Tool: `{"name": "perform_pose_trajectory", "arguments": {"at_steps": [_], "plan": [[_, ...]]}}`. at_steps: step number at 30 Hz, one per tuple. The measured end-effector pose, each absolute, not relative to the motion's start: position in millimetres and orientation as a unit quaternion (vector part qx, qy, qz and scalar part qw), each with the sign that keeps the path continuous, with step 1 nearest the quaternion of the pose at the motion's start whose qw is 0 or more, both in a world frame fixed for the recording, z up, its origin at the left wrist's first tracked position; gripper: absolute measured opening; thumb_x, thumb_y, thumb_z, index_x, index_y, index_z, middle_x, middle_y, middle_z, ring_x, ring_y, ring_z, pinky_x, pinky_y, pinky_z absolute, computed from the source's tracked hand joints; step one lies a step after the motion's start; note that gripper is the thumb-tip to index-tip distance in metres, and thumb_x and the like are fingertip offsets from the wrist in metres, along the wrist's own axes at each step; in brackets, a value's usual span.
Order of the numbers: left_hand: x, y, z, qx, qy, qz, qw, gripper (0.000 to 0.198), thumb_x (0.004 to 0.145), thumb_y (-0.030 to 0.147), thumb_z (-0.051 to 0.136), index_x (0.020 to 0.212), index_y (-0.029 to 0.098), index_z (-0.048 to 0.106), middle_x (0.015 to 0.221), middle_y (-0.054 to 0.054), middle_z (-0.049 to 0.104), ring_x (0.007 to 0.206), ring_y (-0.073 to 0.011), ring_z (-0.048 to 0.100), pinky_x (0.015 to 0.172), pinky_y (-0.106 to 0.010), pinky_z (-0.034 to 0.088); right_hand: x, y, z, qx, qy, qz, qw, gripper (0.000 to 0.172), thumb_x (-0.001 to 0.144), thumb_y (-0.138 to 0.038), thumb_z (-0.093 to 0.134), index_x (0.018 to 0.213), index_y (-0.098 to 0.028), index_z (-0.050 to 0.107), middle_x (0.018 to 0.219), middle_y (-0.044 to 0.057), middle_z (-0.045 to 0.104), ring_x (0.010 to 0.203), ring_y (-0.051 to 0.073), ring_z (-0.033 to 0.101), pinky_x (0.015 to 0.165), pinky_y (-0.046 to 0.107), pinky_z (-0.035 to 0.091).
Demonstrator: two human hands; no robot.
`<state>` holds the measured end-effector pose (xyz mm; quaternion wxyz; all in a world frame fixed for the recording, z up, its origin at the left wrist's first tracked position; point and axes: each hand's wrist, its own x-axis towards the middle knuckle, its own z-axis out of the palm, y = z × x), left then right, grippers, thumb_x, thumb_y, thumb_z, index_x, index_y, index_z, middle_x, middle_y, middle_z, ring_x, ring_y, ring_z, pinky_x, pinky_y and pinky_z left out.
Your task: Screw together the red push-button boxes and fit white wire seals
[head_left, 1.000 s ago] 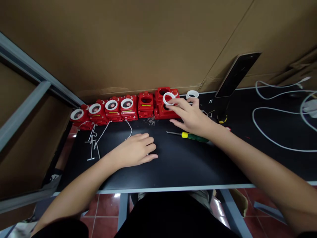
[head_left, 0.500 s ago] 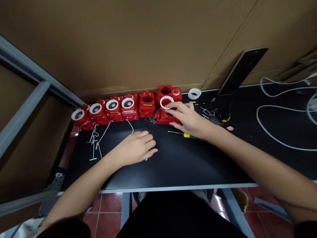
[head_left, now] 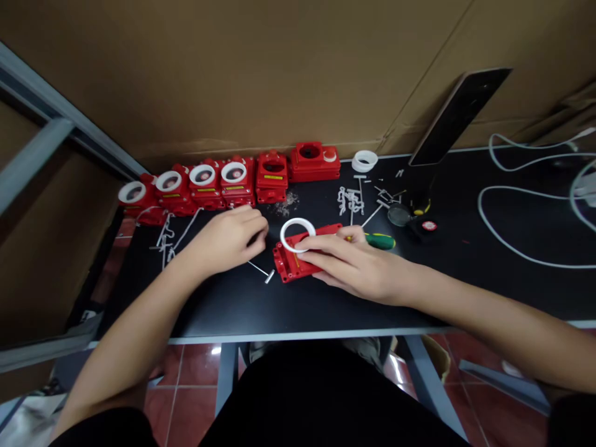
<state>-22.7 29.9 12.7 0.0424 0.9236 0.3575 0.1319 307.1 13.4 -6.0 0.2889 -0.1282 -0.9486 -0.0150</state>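
Note:
My right hand (head_left: 354, 264) grips a red housing (head_left: 305, 264) that lies at a slant on the black table. Its fingers also pinch a white ring (head_left: 282, 234), which is tilted over the housing's round opening. My left hand (head_left: 235, 239) hovers to the left with its fingers curled in; whatever they may hold is hidden. Close to it, a thin metal T-bar (head_left: 269, 276) pokes out from beneath the hand. Behind the right fingers lies a screwdriver (head_left: 380, 241) with a green and yellow handle, partly covered.
Several red housings (head_left: 272, 180) stand in a row along the cardboard wall, some with white rings (head_left: 203, 175). Loose white rings (head_left: 364, 161), metal T-bars with cords (head_left: 352, 202) and a round glass disc (head_left: 399, 215) lie at right. A white cable (head_left: 503, 248) loops farther right.
My right hand has drawn the red housing and white ring from the row toward me, baring the T-bars behind. My left hand has shifted slightly left and away from me, exposing more of the nearby T-bar.

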Motion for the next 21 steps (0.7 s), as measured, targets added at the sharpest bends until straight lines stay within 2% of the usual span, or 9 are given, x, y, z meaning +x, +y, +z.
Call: {"name": "perform_pose_trajectory", "arguments": {"at_steps": [3, 6, 8, 10, 12, 14, 18, 21], "plan": [[-18.5, 27.8, 16.1, 0.912, 0.368, 0.149, 0.104, 0.021, 0.105, 0.014, 0.051, 0.096, 0.021, 0.068, 0.091, -0.006, 0.073, 0.086, -0.0262, 0.066, 0.083, -0.040, 0.054, 308.7, 7.8, -15.0, -0.124, -0.953, 0.003, 0.277, 0.030, 0.119, -0.008, 0.057, 0.148, -0.012, 0.066, 0.140, 0.019, 0.085, 0.118, 0.025, 0.079, 0.098, 0.041, 0.053], [-8.4, 19.4, 17.5, 0.898, 0.381, 0.155, 0.157, 0.013, 0.101, 0.023, 0.058, 0.110, 0.021, 0.067, 0.108, -0.008, 0.075, 0.100, -0.0291, 0.070, 0.093, -0.044, 0.058, 316.6, 9.9, -17.9, -0.126, -0.951, 0.049, 0.278, 0.036, 0.117, -0.013, 0.066, 0.153, -0.014, 0.065, 0.147, 0.020, 0.083, 0.129, 0.026, 0.079, 0.106, 0.045, 0.052], [0.4, 11.9, 14.8, 0.884, 0.394, 0.156, 0.196, 0.033, 0.101, 0.044, 0.073, 0.123, 0.021, 0.065, 0.126, -0.012, 0.075, 0.114, -0.0335, 0.070, 0.102, -0.049, 0.060, 322.3, 9.8, -14.6, -0.124, -0.940, 0.068, 0.310, 0.039, 0.116, -0.024, 0.075, 0.153, -0.014, 0.065, 0.147, 0.021, 0.082, 0.131, 0.027, 0.080, 0.109, 0.047, 0.051], [9.9, 4.2, 8.5, 0.873, 0.402, 0.165, 0.221, 0.070, 0.094, 0.072, 0.087, 0.135, 0.020, 0.064, 0.137, -0.016, 0.073, 0.124, -0.0386, 0.070, 0.109, -0.055, 0.061, 326.3, 7.6, -8.6, -0.142, -0.922, 0.068, 0.353, 0.039, 0.115, -0.032, 0.079, 0.149, -0.017, 0.068, 0.143, 0.019, 0.084, 0.126, 0.028, 0.083, 0.106, 0.048, 0.053], [19.5, -3.4, 0.1, 0.866, 0.410, 0.177, 0.227, 0.099, 0.083, 0.088, 0.094, 0.147, 0.020, 0.062, 0.144, -0.019, 0.072, 0.129, -0.0429, 0.070, 0.113, -0.059, 0.062, 327.7, 5.2, -2.9, -0.178, -0.894, 0.066, 0.405, 0.031, 0.112, -0.026, 0.082, 0.141, -0.023, 0.072, 0.135, 0.014, 0.086, 0.118, 0.028, 0.084, 0.101, 0.049, 0.057], [27.9, -10.3, -8.3, 0.864, 0.416, 0.189, 0.213, 0.106, 0.080, 0.084, 0.099, 0.153, 0.019, 0.059, 0.149, -0.021, 0.071, 0.133, -0.0447, 0.070, 0.116, -0.061, 0.062, 326.3, 4.1, -0.4, -0.212, -0.851, 0.090, 0.471, 0.027, 0.107, -0.014, 0.082, 0.129, -0.028, 0.075, 0.126, 0.009, 0.086, 0.111, 0.027, 0.084, 0.094, 0.048, 0.061], [36.7, -18.1, -17.4, 0.881, 0.401, 0.179, 0.176, 0.076, 0.091, 0.048, 0.095, 0.150, 0.017, 0.059, 0.144, -0.018, 0.074, 0.129, -0.0403, 0.073, 0.117, -0.057, 0.063, 318.2, 7.4, -9.2, -0.261, -0.771, 0.194, 0.548, 0.024, 0.107, -0.007, 0.076, 0.115, -0.029, 0.074, 0.115, 0.007, 0.079, 0.106, 0.024, 0.078, 0.090, 0.045, 0.065], [35.0, -16.3, -17.1, 0.889, 0.393, 0.172, 0.162, 0.067, 0.089, 0.032, 0.086, 0.149, 0.014, 0.060, 0.142, -0.018, 0.074, 0.126, -0.0384, 0.074, 0.115, -0.054, 0.064, 312.2, 11.8, -22.1, -0.268, -0.749, 0.244, 0.554, 0.022, 0.108, -0.007, 0.071, 0.114, -0.028, 0.071, 0.113, 0.006, 0.075, 0.100, 0.021, 0.074, 0.085, 0.041, 0.064]]}}
